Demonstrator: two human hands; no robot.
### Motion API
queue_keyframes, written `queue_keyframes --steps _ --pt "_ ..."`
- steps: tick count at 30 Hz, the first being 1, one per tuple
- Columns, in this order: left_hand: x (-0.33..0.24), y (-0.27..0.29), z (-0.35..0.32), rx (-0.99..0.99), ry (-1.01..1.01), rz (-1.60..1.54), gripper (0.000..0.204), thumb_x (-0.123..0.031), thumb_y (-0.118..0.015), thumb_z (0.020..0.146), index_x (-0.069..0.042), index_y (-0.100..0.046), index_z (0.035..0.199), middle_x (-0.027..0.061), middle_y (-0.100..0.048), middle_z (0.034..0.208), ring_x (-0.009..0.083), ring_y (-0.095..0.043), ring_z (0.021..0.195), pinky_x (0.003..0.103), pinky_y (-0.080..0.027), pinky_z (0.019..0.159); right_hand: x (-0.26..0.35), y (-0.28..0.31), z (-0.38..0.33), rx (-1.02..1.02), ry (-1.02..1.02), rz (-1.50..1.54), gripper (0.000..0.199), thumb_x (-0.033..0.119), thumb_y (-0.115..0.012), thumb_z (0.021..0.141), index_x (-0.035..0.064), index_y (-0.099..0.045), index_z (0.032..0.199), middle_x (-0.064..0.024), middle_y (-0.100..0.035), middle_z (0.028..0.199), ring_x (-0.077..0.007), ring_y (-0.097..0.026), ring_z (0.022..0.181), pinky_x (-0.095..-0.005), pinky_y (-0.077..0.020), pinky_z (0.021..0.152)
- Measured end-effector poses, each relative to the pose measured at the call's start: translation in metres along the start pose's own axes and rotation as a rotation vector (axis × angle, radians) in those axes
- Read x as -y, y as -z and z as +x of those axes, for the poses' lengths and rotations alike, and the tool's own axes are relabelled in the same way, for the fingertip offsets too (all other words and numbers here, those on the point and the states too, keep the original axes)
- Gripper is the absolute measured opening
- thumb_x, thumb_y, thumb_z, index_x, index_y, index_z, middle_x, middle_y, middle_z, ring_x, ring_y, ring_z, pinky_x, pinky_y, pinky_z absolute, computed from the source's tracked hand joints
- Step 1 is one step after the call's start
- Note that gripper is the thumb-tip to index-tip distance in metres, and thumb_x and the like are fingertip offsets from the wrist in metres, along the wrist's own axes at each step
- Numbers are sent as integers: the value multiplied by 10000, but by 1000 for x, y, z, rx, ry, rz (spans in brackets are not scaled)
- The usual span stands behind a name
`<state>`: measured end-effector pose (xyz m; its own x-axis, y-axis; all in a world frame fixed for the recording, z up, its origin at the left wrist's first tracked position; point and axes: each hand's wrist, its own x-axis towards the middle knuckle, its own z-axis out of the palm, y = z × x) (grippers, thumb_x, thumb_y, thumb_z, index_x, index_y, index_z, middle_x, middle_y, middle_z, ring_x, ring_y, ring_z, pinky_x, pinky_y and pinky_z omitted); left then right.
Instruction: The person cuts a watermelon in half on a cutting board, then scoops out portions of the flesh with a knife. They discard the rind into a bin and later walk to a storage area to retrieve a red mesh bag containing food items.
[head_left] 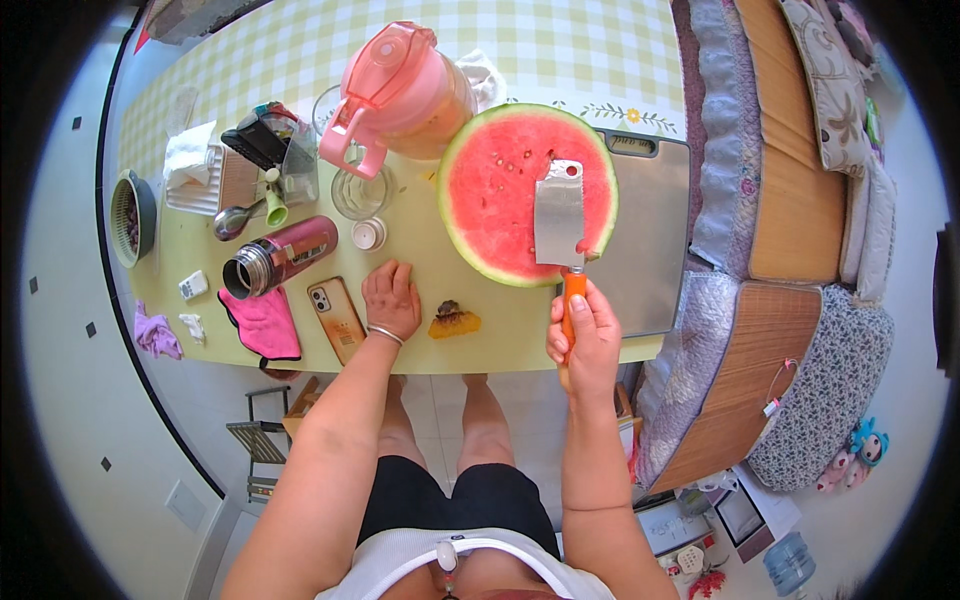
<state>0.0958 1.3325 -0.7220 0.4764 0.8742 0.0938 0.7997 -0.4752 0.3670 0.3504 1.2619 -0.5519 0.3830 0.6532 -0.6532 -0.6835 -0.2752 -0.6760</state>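
A cleaver (559, 222) with a broad metal blade and an orange handle is in my right hand (592, 343), fingers wrapped round the handle. Its blade is over the right part of a halved watermelon (490, 205), whose red cut face is up; whether blade and flesh touch I cannot tell. Under the melon's right side shows a grey metal cutting board (650, 235). My left hand (391, 300) rests on the table with its fingers curled in, beside a phone (338, 318) in a tan case. Right of that hand lies a small yellow and brown object (455, 320).
A pink-lidded pitcher (400, 95) stands behind the melon, close to a drinking glass (360, 193) and a small round white-lidded jar (368, 234). An uncapped flask (282, 256) and a pink cloth (262, 322) lie further left. Past the table's right edge is a cushioned bench (795, 200).
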Motion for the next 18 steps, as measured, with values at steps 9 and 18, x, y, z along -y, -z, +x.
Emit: queue_keyframes --steps 9,18 --pt "1 0 -1 30 1 -30 448 -76 -612 750 -82 -513 1188 147 -475 1168 355 -465 1082 473 -347 953 -14 8 6 57 -12 165 318 181 -478 990 29 -480 1269 -42 -533 834 -45 -413 497 -175 -328 412" --pt "1 -1 0 21 -12 -27 448 -91 -601 758 -87 -501 1194 142 -477 1159 346 -470 1073 469 -352 936 -27 0 10 38 51 188 285 163 -462 995 27 -480 1245 -58 -541 847 -50 -415 482 -171 -324 398"
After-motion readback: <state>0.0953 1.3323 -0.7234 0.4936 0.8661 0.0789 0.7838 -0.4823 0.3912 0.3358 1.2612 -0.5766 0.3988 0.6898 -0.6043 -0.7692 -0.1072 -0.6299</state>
